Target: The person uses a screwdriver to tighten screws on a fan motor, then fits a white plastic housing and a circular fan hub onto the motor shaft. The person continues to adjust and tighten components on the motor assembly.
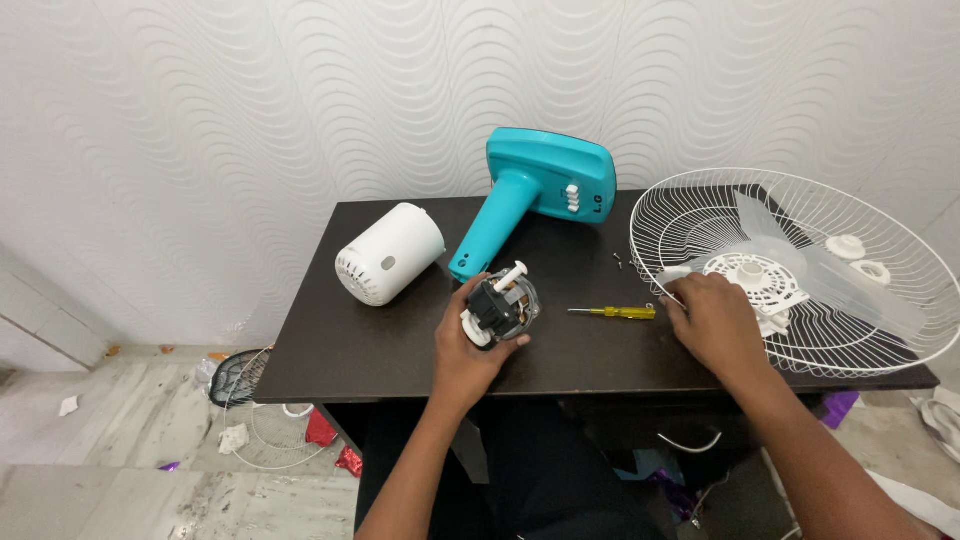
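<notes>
While the left hand point(468, 345) grips the black-and-silver fan motor point(500, 303), shaft pointing up-right, the yellow-handled screwdriver point(614, 312) lies just left of the right hand's empty curled fingers point(678, 296).

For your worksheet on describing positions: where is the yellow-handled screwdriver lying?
In the head view, the screwdriver lies on the dark table, right of centre, between the left hand holding the motor and the right hand.

fan guard point(800, 200) cut off at right edge, screws point(622, 260) too small to tell
</notes>
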